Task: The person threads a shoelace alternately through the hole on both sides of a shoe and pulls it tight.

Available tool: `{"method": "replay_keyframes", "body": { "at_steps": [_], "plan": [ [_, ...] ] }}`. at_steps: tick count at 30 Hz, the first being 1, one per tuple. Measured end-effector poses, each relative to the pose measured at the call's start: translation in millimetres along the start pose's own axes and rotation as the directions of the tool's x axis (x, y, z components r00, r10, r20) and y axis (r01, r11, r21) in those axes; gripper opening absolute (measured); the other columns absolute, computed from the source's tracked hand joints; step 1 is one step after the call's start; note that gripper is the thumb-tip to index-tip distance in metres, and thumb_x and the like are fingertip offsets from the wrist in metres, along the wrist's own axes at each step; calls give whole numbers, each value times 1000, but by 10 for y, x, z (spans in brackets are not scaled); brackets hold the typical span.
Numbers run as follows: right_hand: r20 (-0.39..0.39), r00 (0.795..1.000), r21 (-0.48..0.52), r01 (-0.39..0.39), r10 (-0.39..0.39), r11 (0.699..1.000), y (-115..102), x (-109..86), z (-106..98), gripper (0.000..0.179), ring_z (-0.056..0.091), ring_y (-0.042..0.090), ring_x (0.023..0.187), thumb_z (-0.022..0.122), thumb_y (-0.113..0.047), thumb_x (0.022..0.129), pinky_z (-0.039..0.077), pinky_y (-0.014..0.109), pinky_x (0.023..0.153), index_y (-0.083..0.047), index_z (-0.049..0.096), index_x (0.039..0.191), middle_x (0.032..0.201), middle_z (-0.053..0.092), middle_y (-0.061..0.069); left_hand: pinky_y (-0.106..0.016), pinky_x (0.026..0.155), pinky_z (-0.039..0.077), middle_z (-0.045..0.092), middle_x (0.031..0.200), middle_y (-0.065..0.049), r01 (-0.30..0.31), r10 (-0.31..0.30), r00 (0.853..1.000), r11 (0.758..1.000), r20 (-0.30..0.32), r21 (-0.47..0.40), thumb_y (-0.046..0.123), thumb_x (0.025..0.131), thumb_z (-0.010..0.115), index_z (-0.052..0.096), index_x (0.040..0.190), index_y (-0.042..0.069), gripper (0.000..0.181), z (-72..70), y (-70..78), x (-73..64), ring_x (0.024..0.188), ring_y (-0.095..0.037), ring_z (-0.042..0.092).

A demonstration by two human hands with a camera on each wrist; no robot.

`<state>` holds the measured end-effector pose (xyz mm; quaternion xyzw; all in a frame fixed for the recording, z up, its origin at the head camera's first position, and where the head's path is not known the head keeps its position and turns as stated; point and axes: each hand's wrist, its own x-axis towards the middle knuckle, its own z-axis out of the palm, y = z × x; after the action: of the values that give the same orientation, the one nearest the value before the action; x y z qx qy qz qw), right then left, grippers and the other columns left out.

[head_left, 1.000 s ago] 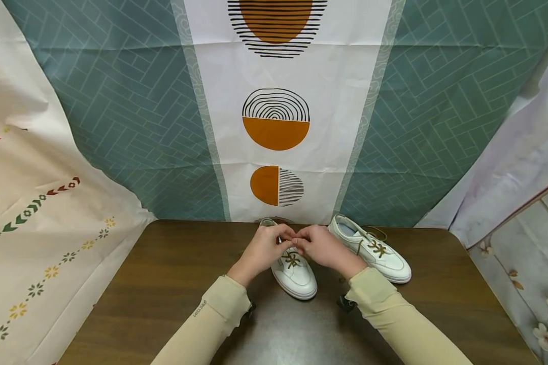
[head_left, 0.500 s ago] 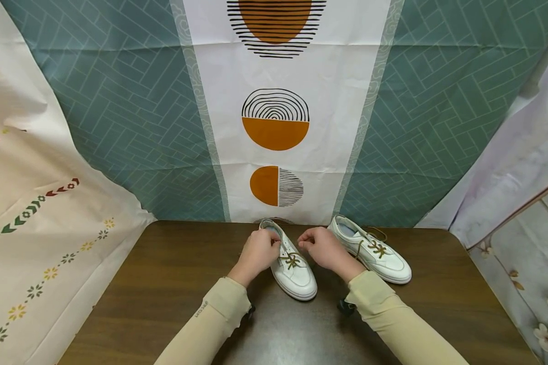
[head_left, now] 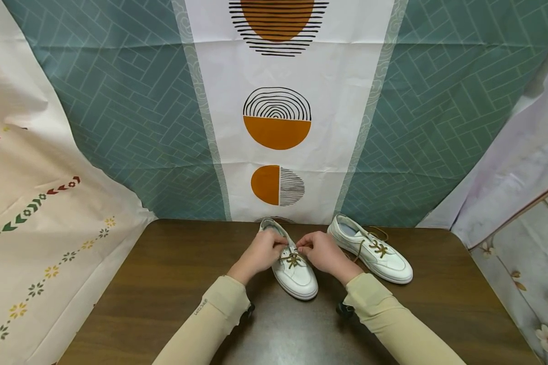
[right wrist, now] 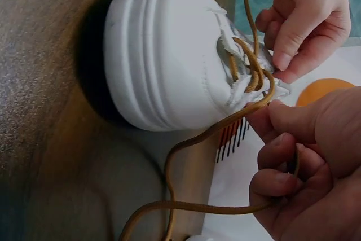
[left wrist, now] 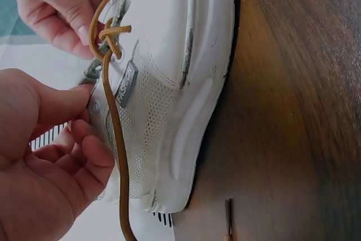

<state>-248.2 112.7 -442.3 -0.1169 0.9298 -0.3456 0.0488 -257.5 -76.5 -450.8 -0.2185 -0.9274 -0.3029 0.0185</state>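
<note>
A white sneaker stands on the table, toe toward me, with a brown shoelace crossed low over its tongue. On its left side, my left hand pinches the edge of the eyelet flap between thumb and forefinger; a bare eyelet shows beside the thumb. My right hand works at the opposite side. Its thumb and forefinger meet at the lacing edge, and a brown lace runs through its curled lower fingers. The right fingertips are partly hidden behind the lace in the right wrist view.
To the right stands a second white sneaker with brown laces, one end trailing behind it. Both shoes are near the back edge of the brown wooden table. A patterned cloth hangs directly behind.
The hands met over the shoe's opening a second ago, then parted to either side. Now the right hand has come back in to the eyelets, and the left fingers are at the flap.
</note>
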Motion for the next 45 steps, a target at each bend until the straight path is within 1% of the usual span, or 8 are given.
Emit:
{"method": "replay_keyframes", "body": {
  "at_steps": [5,9,16,21,26,33,40,45],
  "plan": [
    [-13,1000,-42,13,-14,999,19,10,29,8,57,7,66,66,-19,87,46,26,59,-17,72,83,79,67,-7,-21,64,49,69,85,5,48,-47,999,996,16,-71,15,91,59,75,95,14,17,20,-27,4,77,-6,58],
    [-31,999,-89,14,-16,996,16,23,49,12,54,9,60,63,-19,88,44,26,54,-17,70,79,71,63,-8,-21,56,45,67,75,5,66,-63,998,990,28,-123,18,91,58,74,90,14,17,48,-36,2,68,-7,53],
    [-56,997,-116,39,-46,992,-4,32,92,11,52,9,58,63,-19,89,41,26,52,-17,69,80,69,61,-8,-19,56,44,67,73,6,53,-44,997,988,69,-144,14,90,60,74,88,15,14,111,-67,-25,67,-5,51],
    [-78,995,-128,47,-57,991,-22,29,99,10,51,9,61,64,-19,88,41,25,54,-18,69,80,72,62,-9,-20,57,44,66,70,7,42,-26,994,987,104,-154,15,89,62,73,85,15,12,106,-52,-41,66,-5,52],
    [-88,995,-123,39,-50,992,-24,27,110,10,52,9,61,63,-20,89,41,25,54,-19,68,80,72,62,-8,-20,58,44,68,73,7,47,-32,995,986,92,-157,17,90,62,73,86,16,12,110,-41,-42,67,-4,52],
    [-68,997,-91,41,-48,995,-3,19,146,11,53,9,62,60,-18,91,42,26,55,-16,68,83,77,67,-1,-19,57,43,66,73,10,62,-55,997,986,46,-158,18,89,63,73,84,18,12,163,-77,-51,65,-3,52],
    [-106,992,-96,52,-62,994,0,22,158,10,53,8,63,61,-18,90,43,25,56,-16,68,84,77,65,-5,-19,56,43,67,72,9,51,-48,999,986,27,-157,18,88,64,75,83,17,12,169,-70,-34,63,-3,51],
    [-77,993,-106,76,-85,991,13,32,169,10,53,7,62,61,-19,90,42,24,55,-17,68,84,76,64,-7,-20,57,44,68,73,8,50,-46,999,984,26,-171,17,88,64,75,82,17,12,164,-77,-43,64,-3,52]
  ]
}}
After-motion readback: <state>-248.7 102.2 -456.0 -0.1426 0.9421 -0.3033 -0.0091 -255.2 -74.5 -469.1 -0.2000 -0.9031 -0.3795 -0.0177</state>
